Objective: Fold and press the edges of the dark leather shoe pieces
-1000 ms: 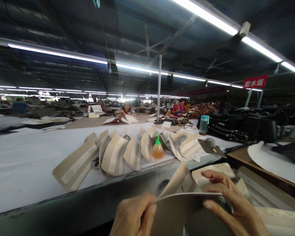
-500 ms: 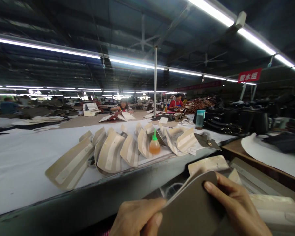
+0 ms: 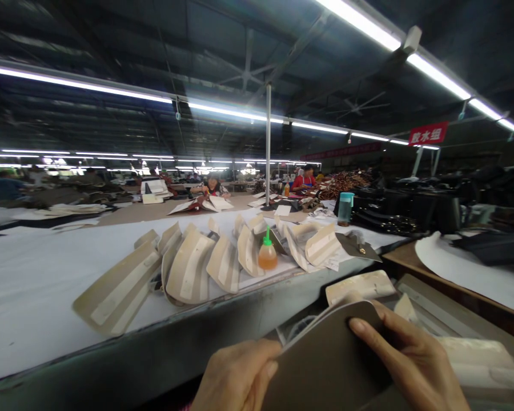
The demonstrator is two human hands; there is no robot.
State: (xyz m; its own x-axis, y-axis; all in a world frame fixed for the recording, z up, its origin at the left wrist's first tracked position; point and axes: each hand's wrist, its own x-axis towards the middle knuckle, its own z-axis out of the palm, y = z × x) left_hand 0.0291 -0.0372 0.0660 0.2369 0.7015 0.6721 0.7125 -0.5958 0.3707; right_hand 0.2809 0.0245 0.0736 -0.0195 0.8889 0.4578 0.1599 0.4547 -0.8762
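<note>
A grey-brown leather panel (image 3: 321, 357) with a rounded upper corner is held up low in front of me. Its edge shows more than one pale layer, pressed together. My left hand (image 3: 240, 371) pinches the left edge between thumb and fingers. Around the upper right edge closes my right hand (image 3: 411, 354), its thumb flat on the near face and its fingers behind. Behind and right of the hands lie more panels with cream backing, such as a curved panel (image 3: 360, 287). The panel's lower part runs out of view.
On the white-covered table (image 3: 34, 285) stand several curved beige panels (image 3: 191, 268). Among them is a squeeze bottle (image 3: 267, 257) with amber liquid and a green tip. A teal-lidded jug (image 3: 345, 208) stands farther right. Co-workers sit beyond, one in red (image 3: 302, 180).
The view has shifted slightly, so the table and its things sit a little farther left. Both hands keep their hold on the leather panel, with its edges pressed slightly closer together.
</note>
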